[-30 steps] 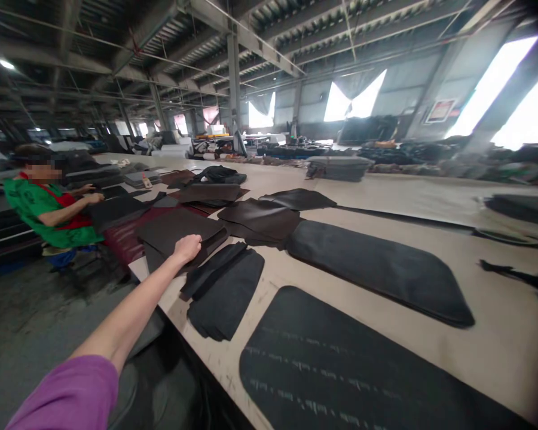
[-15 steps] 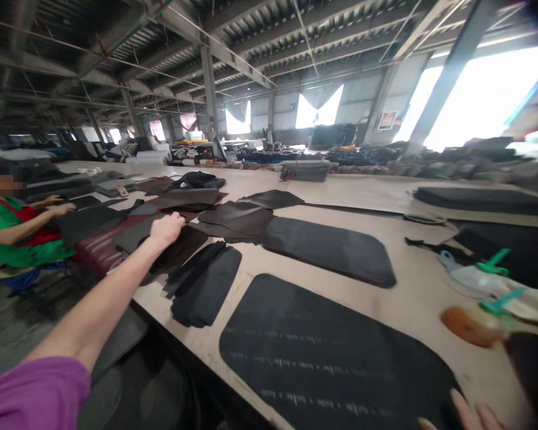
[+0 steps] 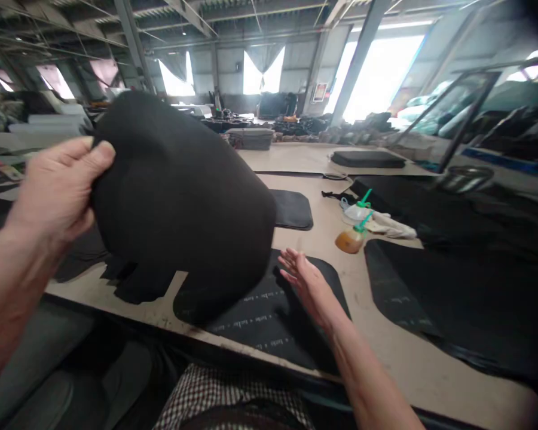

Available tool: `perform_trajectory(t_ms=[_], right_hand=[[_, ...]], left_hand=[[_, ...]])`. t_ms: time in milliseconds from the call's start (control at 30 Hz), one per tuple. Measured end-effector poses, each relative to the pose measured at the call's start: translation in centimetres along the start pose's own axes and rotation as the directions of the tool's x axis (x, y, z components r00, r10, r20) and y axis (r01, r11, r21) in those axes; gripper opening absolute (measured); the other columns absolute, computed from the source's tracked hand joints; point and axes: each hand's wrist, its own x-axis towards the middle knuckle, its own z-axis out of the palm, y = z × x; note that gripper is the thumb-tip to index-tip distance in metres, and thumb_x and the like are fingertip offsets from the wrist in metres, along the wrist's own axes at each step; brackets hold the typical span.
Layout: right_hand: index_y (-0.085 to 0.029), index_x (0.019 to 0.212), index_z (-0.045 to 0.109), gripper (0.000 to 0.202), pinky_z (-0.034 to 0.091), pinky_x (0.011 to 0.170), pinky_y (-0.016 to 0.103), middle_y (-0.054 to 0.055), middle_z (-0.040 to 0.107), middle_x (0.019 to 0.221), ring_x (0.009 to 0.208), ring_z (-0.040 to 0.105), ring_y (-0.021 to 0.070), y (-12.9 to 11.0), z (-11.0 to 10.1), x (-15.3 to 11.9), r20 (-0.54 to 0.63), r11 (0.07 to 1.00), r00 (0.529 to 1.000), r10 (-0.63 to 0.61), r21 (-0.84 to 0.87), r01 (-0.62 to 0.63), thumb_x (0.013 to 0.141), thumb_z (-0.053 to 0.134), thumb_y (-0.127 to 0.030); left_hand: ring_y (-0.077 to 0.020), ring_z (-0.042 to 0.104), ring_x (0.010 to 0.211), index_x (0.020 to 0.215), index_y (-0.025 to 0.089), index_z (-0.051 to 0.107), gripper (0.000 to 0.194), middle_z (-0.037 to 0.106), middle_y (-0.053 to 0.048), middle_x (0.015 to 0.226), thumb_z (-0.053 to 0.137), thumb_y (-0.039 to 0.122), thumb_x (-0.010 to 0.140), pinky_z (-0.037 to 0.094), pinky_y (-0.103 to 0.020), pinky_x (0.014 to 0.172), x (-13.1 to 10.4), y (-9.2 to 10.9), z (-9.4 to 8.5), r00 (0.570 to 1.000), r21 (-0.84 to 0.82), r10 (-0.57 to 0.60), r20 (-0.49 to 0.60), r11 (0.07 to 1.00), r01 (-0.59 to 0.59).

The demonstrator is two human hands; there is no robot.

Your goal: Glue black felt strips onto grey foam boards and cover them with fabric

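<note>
My left hand (image 3: pixel 65 185) pinches the left edge of a dark rounded sheet (image 3: pixel 183 191), perhaps leather or felt, and holds it up tilted above the table. Below it lies a larger black panel (image 3: pixel 269 322) with rounded corners and rows of pale printed marks, partly covered by the raised sheet. Over that panel hovers my right hand (image 3: pixel 302 275), fingers stretched and apart, touching nothing that I can see. Dark cut pieces (image 3: pixel 138 283) lie on the table to the left, partly hidden behind the sheet.
Two squeeze bottles with green nozzles, one with amber liquid (image 3: pixel 349 240) and one pale (image 3: pixel 357 211), stand beyond my right hand. Another black panel (image 3: pixel 399 292) covers the table at right. A stack of dark panels (image 3: pixel 293 209) lies behind the raised sheet. The table edge (image 3: pixel 233 346) runs before me.
The view has turned right. My left hand has come back from the far pieces and now holds up the dark sheet. My right hand has come fully into view, lifted above the printed panel.
</note>
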Motion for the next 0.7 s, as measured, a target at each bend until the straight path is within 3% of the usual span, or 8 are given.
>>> perform_trajectory(t_ms=[33,100,200,300,367,500,600,700], right_hand=[[-0.018,0.148,0.045,0.074,0.057,0.099,0.038,0.015,0.054,0.149,0.130,0.059,0.0247,0.3,-0.5,0.1,-0.020,0.990,0.999,0.038,0.140,-0.035,0.101,0.021,-0.071],[-0.020,0.141,0.050,0.068,0.061,0.090,0.037,0.014,0.060,0.142,0.121,0.066,0.0267,1.3,-2.1,-0.6,-0.042,0.916,0.988,0.146,0.383,-0.119,0.095,0.047,-0.070],[-0.020,0.127,0.060,0.059,0.064,0.080,0.036,0.012,0.071,0.126,0.106,0.072,0.0287,2.8,-4.7,-2.7,-0.065,0.852,0.955,0.289,0.472,-0.226,0.082,0.075,-0.055],[-0.017,0.117,0.067,0.049,0.063,0.084,0.043,0.013,0.075,0.114,0.101,0.073,0.0324,4.0,-6.4,-4.6,-0.057,0.800,0.919,0.389,0.517,-0.306,0.079,0.078,-0.045],[-0.019,0.119,0.067,0.048,0.062,0.087,0.045,0.011,0.075,0.114,0.102,0.073,0.0322,4.4,-7.1,-5.2,-0.100,0.812,0.917,0.385,0.509,-0.285,0.078,0.079,-0.041],[-0.022,0.115,0.066,0.047,0.062,0.079,0.040,0.007,0.076,0.107,0.089,0.074,0.0271,4.9,-8.6,-5.0,-0.138,0.880,0.927,0.350,0.387,-0.275,0.079,0.080,-0.048],[-0.021,0.099,0.066,0.043,0.058,0.066,0.034,0.005,0.076,0.089,0.075,0.072,0.0250,6.1,-9.8,-4.8,-0.229,0.941,0.913,0.338,0.097,-0.324,0.077,0.079,-0.056],[-0.021,0.097,0.067,0.045,0.057,0.075,0.038,0.008,0.075,0.092,0.085,0.071,0.0284,7.9,-10.2,-5.2,-0.363,0.922,0.914,0.180,-0.262,-0.286,0.078,0.073,-0.061]], left_hand=[[-0.0216,0.072,0.088,0.097,0.022,0.069,0.032,0.074,0.001,0.093,0.078,0.048,0.080,0.064,-0.028,0.059,-0.8,-1.7,1.5,0.998,-0.055,-0.033,0.052,0.998,0.036],[-0.0217,0.073,0.083,0.099,0.019,0.069,0.036,0.075,-0.002,0.091,0.080,0.046,0.078,0.066,-0.033,0.065,-2.6,-5.9,4.2,0.960,-0.196,-0.195,0.203,0.952,0.235],[-0.0211,0.073,0.078,0.102,0.016,0.070,0.043,0.076,-0.006,0.091,0.085,0.043,0.072,0.065,-0.034,0.072,-5.5,-12.6,7.1,0.824,-0.214,-0.405,0.397,0.831,0.513],[-0.0200,0.072,0.076,0.100,0.014,0.070,0.044,0.076,-0.008,0.090,0.082,0.048,0.074,0.061,-0.031,0.072,-8.0,-17.4,8.6,0.723,-0.100,-0.469,0.507,0.802,0.589],[-0.0185,0.069,0.074,0.097,0.014,0.070,0.045,0.075,-0.006,0.087,0.079,0.053,0.076,0.057,-0.027,0.068,-8.7,-19.0,8.9,0.723,0.001,-0.456,0.519,0.846,0.533],[-0.0144,0.059,0.063,0.091,0.018,0.069,0.044,0.064,0.003,0.069,0.070,0.060,0.081,0.042,-0.021,0.056,-8.6,-20.5,8.8,0.803,0.309,-0.361,0.473,0.922,0.233],[-0.0138,0.055,0.063,0.087,0.019,0.067,0.040,0.060,0.004,0.066,0.064,0.059,0.085,0.037,-0.021,0.058,-8.5,-21.1,8.3,0.847,0.480,-0.254,0.468,0.877,-0.002],[-0.0140,0.054,0.063,0.084,0.021,0.064,0.038,0.060,0.003,0.069,0.058,0.057,0.089,0.035,-0.023,0.060,-8.9,-21.6,7.9,0.861,0.570,-0.179,0.477,0.808,-0.148]])
